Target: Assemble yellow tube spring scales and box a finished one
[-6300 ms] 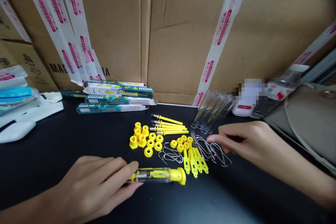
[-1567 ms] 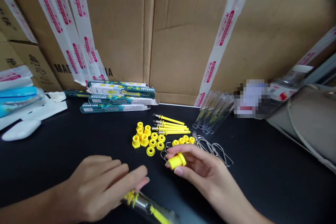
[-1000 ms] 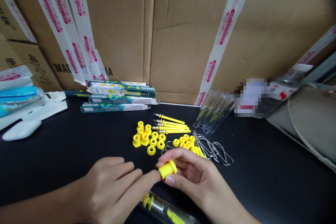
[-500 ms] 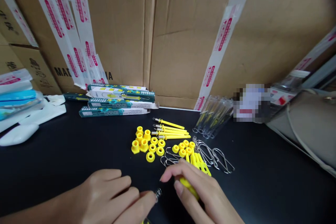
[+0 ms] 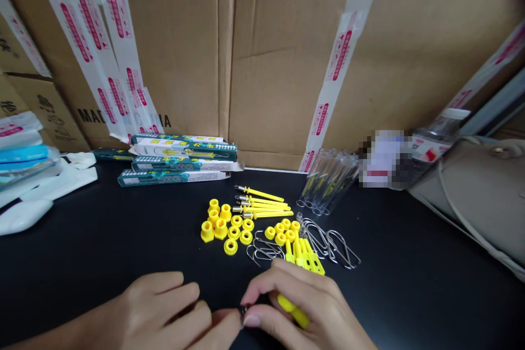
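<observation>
My left hand (image 5: pixel 168 311) is closed, pinching a small metal coil spring (image 5: pixel 243 310) at its fingertips. From the other side, the thumb and index finger of my right hand (image 5: pixel 307 306) close on the same spring, so most of it is hidden. A yellow plastic part (image 5: pixel 293 310) is tucked within my right hand's curled fingers. Just beyond that hand lie yellow flat slotted pieces (image 5: pixel 305 256) and metal wire hooks (image 5: pixel 264 251). Yellow rings (image 5: pixel 233 232) and yellow hex-based caps (image 5: pixel 220 228) are grouped farther left.
Yellow rods with metal ends (image 5: pixel 266 205) lie behind the rings. Clear tubes (image 5: pixel 328 180) stand right of them, near larger wire hooks (image 5: pixel 340 249). Green boxes (image 5: pixel 180 164) are stacked against a cardboard carton (image 5: pixel 188 54). A bottle (image 5: pixel 437 142) and grey bag (image 5: pixel 476 191) are at right.
My right thumb and index finger have come left and closed on the spring at my left fingertips. The yellow part stays in my right hand. The view has shifted slightly.
</observation>
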Demonstrator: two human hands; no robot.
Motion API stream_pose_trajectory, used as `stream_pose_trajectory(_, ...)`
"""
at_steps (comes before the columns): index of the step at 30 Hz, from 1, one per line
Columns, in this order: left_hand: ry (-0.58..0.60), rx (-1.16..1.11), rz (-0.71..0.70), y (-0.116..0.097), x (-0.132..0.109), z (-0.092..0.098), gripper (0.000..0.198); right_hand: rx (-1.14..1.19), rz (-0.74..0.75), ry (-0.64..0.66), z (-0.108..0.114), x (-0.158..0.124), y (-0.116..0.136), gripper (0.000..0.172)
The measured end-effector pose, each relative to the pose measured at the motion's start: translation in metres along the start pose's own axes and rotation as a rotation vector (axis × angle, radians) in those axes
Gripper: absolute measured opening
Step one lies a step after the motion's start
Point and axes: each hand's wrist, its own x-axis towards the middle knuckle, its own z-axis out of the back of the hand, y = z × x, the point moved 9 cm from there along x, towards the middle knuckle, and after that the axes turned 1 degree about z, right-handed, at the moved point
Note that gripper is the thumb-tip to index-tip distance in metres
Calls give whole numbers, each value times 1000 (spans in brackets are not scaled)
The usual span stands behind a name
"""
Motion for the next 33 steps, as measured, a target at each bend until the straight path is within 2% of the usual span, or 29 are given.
stream_pose_trajectory(3, 34, -45, -53, 4, 6, -2, 18, -130, 12, -88, 29, 4, -5, 17)
stream_pose_trajectory(6, 78, -115, -67, 9, 9, -6, 24, -410, 15, -178, 66, 9, -23, 14)
stream_pose_trajectory(9, 110, -167, -51, 13, 9, -9, 27, -641, -33, -122, 85, 15, -51, 24)
stream_pose_trajectory(12, 100, -167, -56, 12, 9, -7, 30, -702, -55, -55, 88, 17, -70, 25)
stream_pose_trajectory(15, 103, -154, -62, 12, 13, -6, 31, -735, -70, -6, 82, 17, -76, 23)
stream_pose_trajectory(23, 127, -155, -56, 13, 15, -6, 38, -798, -49, 44, 77, 16, -75, 24)
stream_pose_trajectory(26, 148, -159, -44, 12, 11, -9, 33, -813, -37, 45, 77, 15, -75, 28)
stream_pose_trajectory(33, 155, -147, -16, 14, 3, -12, 29, -795, -87, 47, 91, 15, -69, 31)
